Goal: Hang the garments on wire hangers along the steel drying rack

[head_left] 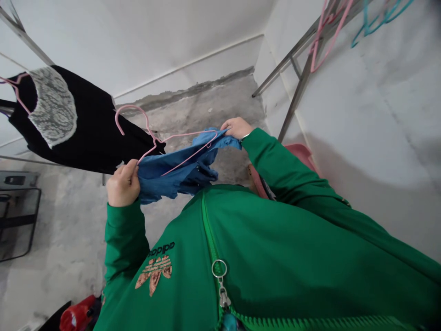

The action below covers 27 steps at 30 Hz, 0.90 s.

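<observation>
A blue garment [172, 168] is stretched between my two hands in front of my chest. A pink hanger [179, 135] lies partly inside it, with its hook pointing up and to the left. My left hand [123, 183] is closed on the garment's left end, where one arm of the hanger meets it; whether the fingers also grip the hanger is hidden. With fingers pinched, my right hand [237, 127] holds the garment's right end, just beyond the tip of the hanger's other arm.
A black top with a lace collar [86, 115] hangs at the left on another pink hanger. Metal rack legs [299, 87] stand at the right, with pink and teal hangers [379, 23] above. A pink basin [301, 154] is behind my right sleeve. Something red [77, 315] lies lower left.
</observation>
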{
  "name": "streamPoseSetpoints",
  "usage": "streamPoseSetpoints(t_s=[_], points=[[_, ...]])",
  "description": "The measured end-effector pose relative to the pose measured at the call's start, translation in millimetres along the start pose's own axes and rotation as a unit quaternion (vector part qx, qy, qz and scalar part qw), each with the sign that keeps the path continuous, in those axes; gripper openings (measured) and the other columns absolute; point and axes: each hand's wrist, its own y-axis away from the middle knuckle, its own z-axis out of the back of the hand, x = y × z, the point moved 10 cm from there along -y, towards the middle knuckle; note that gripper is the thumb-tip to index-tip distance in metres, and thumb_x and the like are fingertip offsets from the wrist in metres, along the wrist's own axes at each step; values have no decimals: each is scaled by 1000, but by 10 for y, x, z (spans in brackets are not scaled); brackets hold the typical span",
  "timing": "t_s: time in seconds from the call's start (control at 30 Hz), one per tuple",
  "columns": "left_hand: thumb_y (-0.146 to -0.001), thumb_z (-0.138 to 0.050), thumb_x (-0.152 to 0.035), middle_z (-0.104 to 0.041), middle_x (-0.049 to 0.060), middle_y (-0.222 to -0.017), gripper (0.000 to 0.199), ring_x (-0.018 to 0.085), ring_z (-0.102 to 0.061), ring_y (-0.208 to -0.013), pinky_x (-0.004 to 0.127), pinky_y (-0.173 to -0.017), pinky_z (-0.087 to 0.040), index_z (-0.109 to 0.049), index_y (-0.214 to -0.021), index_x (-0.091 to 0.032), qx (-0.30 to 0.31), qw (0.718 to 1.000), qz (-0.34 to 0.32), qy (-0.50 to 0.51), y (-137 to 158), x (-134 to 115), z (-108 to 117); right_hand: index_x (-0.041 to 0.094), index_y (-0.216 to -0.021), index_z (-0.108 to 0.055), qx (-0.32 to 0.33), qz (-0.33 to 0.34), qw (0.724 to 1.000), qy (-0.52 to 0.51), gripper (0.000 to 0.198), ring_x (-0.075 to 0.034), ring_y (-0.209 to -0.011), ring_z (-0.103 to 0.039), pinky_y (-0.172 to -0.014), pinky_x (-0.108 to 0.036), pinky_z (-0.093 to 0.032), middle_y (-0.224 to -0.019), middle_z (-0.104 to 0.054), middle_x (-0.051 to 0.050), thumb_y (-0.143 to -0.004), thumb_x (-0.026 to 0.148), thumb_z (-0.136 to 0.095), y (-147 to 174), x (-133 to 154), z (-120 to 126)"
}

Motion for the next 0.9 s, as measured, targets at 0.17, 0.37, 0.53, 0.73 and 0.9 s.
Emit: streamPoseSetpoints(t_s=[0.17,0.37,0.53,0.73,0.9], points=[[-90,-44,-33,-68,7,-85,32,20,-64,-79,29,-72,-49,-68,-106,-21,25,999,-29,26,46,-86,-2,10,-75,-70,-49,-2,999,-5,18,-14,-62,-58,-69,-28,-51,-66,-65,-3,-65,-1,-59,-8,0,96],[-88,-44,-31,-66,6,-82,31,20,-63,-77,29,-67,-45,-69,-105,-23,29,999,-17,-22,67,-120,99,8,-80,-70,-99,18,995,-5,19,-16,-72,-61,-75,-30,-50,-72,-67,-5,-65,5,-60,-5,104,223],[-86,-45,-29,-64,7,-79,31,20,-58,-70,28,-57,-35,-69,-104,-22,-16,995,39,-95,74,-32,89,9,-86,-70,-60,57,996,-14,22,-12,-65,-57,-65,-24,-46,-70,-65,-2,-67,6,-61,192,304,137],[-89,-41,-29,-57,7,-74,32,19,-54,-67,28,-56,-32,-69,-102,-20,-77,987,83,-113,76,92,18,17,-110,-68,338,211,913,87,36,-7,-52,-45,-58,-21,-39,-57,-54,5,-78,32,-66,1002,565,-511],[-91,-42,-32,-58,7,-75,32,18,-57,-71,29,-63,-40,-69,-100,-19,-131,989,42,-49,94,107,166,15,-102,-70,158,222,955,120,31,-11,-65,-54,-66,-24,-44,-73,-64,-2,-83,36,-57,893,579,-61]])
